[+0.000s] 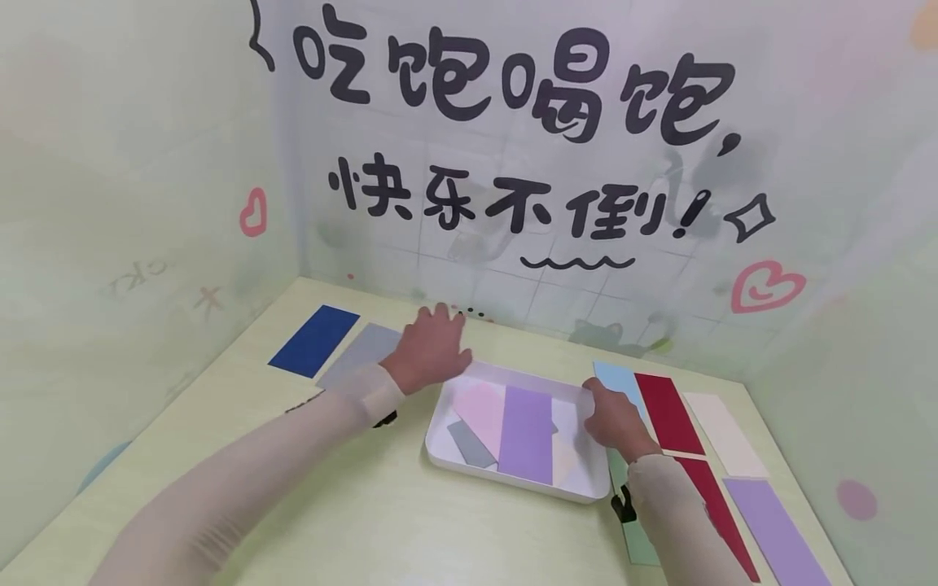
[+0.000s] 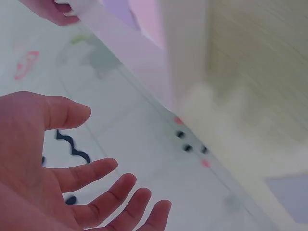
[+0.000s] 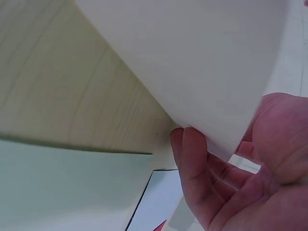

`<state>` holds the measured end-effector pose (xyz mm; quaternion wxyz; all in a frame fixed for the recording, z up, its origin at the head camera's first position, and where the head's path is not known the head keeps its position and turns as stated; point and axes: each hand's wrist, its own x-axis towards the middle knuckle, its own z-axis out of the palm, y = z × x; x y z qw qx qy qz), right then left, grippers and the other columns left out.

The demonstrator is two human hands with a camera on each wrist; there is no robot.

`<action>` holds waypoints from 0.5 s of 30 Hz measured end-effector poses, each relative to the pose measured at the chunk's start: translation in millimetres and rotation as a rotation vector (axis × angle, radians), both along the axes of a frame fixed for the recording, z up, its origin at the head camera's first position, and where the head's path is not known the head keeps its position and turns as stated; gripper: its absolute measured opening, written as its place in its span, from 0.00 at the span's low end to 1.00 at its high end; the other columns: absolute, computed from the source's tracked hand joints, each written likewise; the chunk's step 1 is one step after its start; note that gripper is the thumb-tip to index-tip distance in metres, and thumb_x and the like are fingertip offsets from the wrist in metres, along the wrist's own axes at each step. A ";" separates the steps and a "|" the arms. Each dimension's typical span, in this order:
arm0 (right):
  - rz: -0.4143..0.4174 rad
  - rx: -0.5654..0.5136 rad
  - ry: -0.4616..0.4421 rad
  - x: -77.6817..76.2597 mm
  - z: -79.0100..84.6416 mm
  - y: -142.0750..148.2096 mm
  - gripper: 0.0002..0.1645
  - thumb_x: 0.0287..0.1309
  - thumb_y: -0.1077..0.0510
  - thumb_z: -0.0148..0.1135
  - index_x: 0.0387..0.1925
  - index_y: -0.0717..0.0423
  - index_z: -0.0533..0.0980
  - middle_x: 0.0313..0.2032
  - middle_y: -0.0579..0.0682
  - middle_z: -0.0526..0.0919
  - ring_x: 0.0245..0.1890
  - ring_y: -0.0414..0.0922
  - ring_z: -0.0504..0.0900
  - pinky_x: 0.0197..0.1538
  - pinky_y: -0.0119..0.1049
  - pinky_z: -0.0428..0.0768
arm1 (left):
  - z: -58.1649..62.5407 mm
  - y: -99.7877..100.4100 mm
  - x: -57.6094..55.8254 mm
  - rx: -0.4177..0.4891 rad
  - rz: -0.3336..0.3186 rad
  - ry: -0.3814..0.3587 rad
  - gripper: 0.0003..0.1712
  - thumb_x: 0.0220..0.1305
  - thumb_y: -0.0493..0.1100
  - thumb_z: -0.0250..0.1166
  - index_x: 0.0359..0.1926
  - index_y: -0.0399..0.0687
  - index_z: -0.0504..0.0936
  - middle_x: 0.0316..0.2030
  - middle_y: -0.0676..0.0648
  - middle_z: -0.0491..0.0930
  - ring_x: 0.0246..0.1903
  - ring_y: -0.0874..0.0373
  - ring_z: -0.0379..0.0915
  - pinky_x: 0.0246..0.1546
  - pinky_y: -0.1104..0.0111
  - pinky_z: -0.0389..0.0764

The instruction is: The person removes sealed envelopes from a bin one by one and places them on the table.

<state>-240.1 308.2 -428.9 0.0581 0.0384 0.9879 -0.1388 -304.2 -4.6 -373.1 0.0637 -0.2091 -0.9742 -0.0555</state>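
Note:
A white tray [image 1: 586, 462] is on the table in the head view, holding a purple card [image 1: 526, 435], a pink card [image 1: 479, 407], a grey card [image 1: 471, 443] and other partly covered pieces. My right hand [image 1: 619, 419] grips the tray's right side near its far corner. In the right wrist view, fingertips of the right hand [image 3: 231, 183] meet the lower edge of the tray wall [image 3: 202, 62]. My left hand [image 1: 431, 346] is by the far left corner. The left wrist view shows the left hand [image 2: 72, 178] with fingers spread, apart from the tray [image 2: 139, 62].
Left of the tray lie a dark blue card [image 1: 315, 342] and a grey-lilac card [image 1: 359, 350]. On the right are light blue [image 1: 614, 376], green [image 1: 639, 533], dark red [image 1: 668, 411], cream [image 1: 725, 435] and purple [image 1: 778, 529] cards. Printed curtain walls [image 1: 513, 309] enclose the table.

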 end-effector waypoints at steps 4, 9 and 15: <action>-0.021 -0.005 -0.016 0.9 -0.6 -0.7 0.35 0.58 0.66 0.64 0.66 0.59 0.64 0.50 0.64 0.78 0.37 0.53 0.79 0.39 0.47 0.81 | 5.9 28.2 14.2 -0.003 -0.090 0.045 0.32 0.66 0.59 0.56 0.62 0.43 0.75 0.54 0.37 0.72 0.48 0.41 0.71 0.35 0.53 0.81; -0.026 -0.012 -0.021 1.7 -0.9 -2.0 0.35 0.58 0.67 0.63 0.66 0.59 0.64 0.50 0.65 0.78 0.37 0.53 0.79 0.37 0.45 0.81 | 10.4 55.5 27.4 0.019 -0.185 0.055 0.28 0.65 0.58 0.57 0.56 0.44 0.78 0.47 0.40 0.74 0.40 0.46 0.72 0.29 0.59 0.80; -0.028 -0.015 -0.027 2.6 0.7 -2.3 0.35 0.57 0.66 0.65 0.66 0.58 0.64 0.50 0.64 0.78 0.38 0.54 0.79 0.40 0.48 0.82 | 7.7 85.4 45.4 0.031 -0.222 0.003 0.28 0.65 0.57 0.58 0.58 0.45 0.77 0.46 0.41 0.74 0.36 0.50 0.70 0.25 0.64 0.76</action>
